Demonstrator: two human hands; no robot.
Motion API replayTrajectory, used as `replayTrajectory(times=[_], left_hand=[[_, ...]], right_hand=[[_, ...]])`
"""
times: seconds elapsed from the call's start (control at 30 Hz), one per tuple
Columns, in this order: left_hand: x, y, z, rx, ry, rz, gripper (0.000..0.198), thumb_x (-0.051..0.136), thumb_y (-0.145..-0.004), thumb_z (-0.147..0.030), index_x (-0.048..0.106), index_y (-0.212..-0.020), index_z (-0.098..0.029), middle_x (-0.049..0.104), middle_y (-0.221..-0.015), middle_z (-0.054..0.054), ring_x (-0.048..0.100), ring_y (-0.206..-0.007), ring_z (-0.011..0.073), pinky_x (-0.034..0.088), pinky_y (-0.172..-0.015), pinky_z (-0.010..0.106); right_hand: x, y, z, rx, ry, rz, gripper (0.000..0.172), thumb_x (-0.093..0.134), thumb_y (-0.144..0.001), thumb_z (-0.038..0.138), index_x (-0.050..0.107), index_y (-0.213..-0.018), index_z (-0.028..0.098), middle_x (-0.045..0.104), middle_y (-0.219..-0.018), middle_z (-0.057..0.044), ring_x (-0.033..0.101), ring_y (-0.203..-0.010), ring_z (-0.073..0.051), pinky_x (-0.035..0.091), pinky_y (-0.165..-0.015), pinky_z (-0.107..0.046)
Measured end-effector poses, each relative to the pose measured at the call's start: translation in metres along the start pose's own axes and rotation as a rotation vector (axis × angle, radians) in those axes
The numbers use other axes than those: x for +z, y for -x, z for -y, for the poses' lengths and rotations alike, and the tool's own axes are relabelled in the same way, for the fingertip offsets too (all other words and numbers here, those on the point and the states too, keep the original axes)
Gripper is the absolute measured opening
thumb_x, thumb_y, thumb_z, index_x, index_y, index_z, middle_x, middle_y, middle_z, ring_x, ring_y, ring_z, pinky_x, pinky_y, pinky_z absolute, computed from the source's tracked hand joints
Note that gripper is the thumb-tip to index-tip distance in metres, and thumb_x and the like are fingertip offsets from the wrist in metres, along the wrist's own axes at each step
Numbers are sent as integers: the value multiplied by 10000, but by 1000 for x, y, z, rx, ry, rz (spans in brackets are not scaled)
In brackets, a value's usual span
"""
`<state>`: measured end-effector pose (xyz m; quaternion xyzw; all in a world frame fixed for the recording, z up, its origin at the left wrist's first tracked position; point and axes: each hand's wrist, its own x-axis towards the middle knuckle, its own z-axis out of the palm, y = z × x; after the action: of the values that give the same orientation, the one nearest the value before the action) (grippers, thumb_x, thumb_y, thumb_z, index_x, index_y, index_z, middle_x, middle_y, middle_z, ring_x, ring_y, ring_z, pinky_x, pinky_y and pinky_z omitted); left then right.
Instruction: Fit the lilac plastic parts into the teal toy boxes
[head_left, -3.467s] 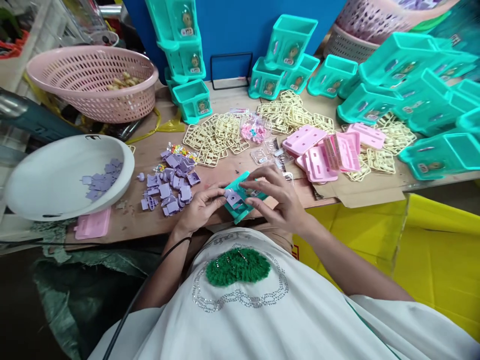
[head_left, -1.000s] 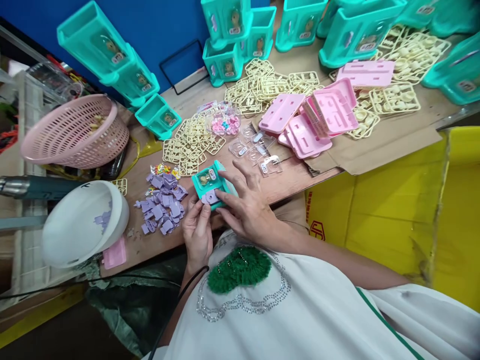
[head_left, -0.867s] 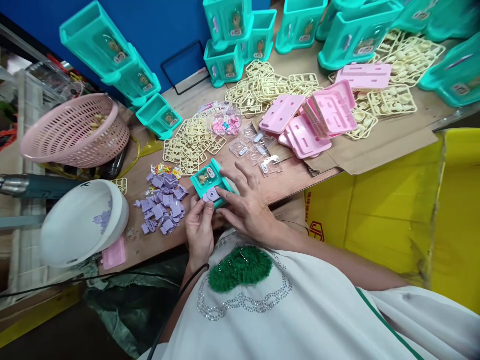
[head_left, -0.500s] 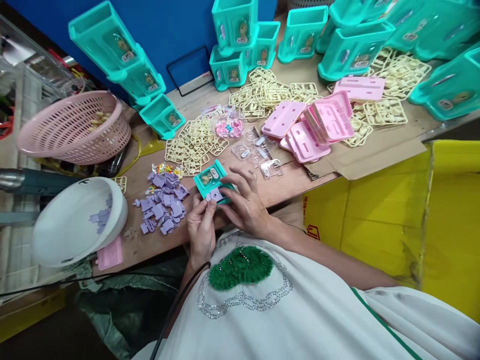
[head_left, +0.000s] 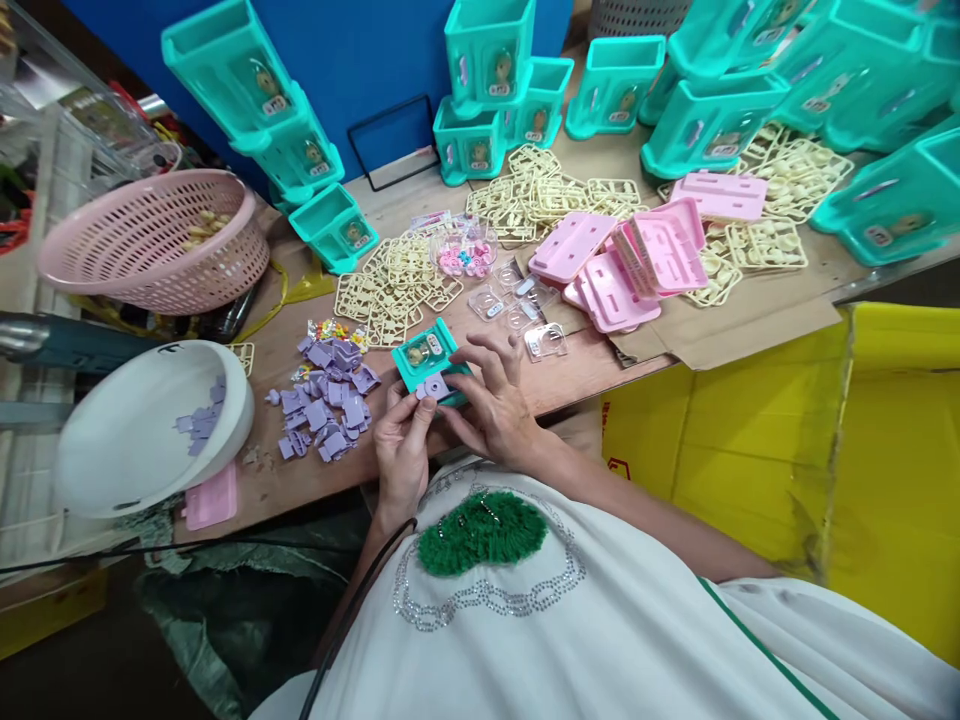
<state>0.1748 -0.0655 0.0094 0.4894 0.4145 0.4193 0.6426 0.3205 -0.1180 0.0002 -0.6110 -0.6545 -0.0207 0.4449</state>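
Note:
Between my two hands, at the table's near edge, is a turquoise plastic box with a small window and sticker on its upper face. A small purple plastic piece with a round mark lies against its near end. My left hand is closed on the box's near left side, its thumb pressed on the purple piece. My right hand grips the box's right side, thumb below and the other fingers curved over it. The fingertips under the box are hidden. A heap of loose purple pieces lies just left of the box.
Turquoise boxes stand along the back, some stacked. Cream part frames, pink panels and clear covers cover the table's middle. A pink basket and white bowl stand left; a yellow carton is right.
The camera view has shifted slightly, so the table's things appear a little lower. Both hands keep hold of the turquoise box, with the purple piece still at its near end.

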Motion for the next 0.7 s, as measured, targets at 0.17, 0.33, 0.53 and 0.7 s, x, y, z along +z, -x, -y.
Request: replayTrajectory(times=[0.17, 0.33, 0.53, 0.7], left_hand=[[-5, -5, -1, 103, -119, 48, 237, 824, -886, -467, 852, -936, -236, 668, -1065, 49, 640, -1062, 180, 548, -976, 262], [-6, -6, 1, 115, -131, 91, 231, 791, -917, -456, 851, -926, -233, 630, -1056, 47, 629, -1033, 176, 542, -958, 256], [-13, -8, 1, 68, -76, 114, 273, 808, -891, -496, 845, -910, -226, 643, -1028, 38, 642, -1016, 167, 550, -933, 247], [-28, -17, -6, 23, -92, 227, 302, 811, -854, -514, 851, -873, -216, 716, -1087, 83, 690, -1045, 226, 590, -917, 328]], right_hand=[[-2, 4, 5, 29, 84, 20, 187, 602, -1024, 283, 624, -1207, 258, 573, -1529, -138, 357, -1561, -386, 210, -1226, -698], [2, 1, 4, 29, 0, 18, 121, 590, -1019, 301, 634, -1107, 231, 631, -1409, -155, 447, -1481, -376, 300, -1190, -660], [3, 1, -1, 10, -13, -12, 112, 611, -1018, 285, 653, -1087, 207, 670, -1334, -160, 505, -1409, -372, 351, -1149, -648], [-17, -6, -8, -68, -68, 65, 181, 521, -1048, 162, 655, -1155, 221, 701, -1338, -154, 636, -1299, -308, 402, -1149, -617]])
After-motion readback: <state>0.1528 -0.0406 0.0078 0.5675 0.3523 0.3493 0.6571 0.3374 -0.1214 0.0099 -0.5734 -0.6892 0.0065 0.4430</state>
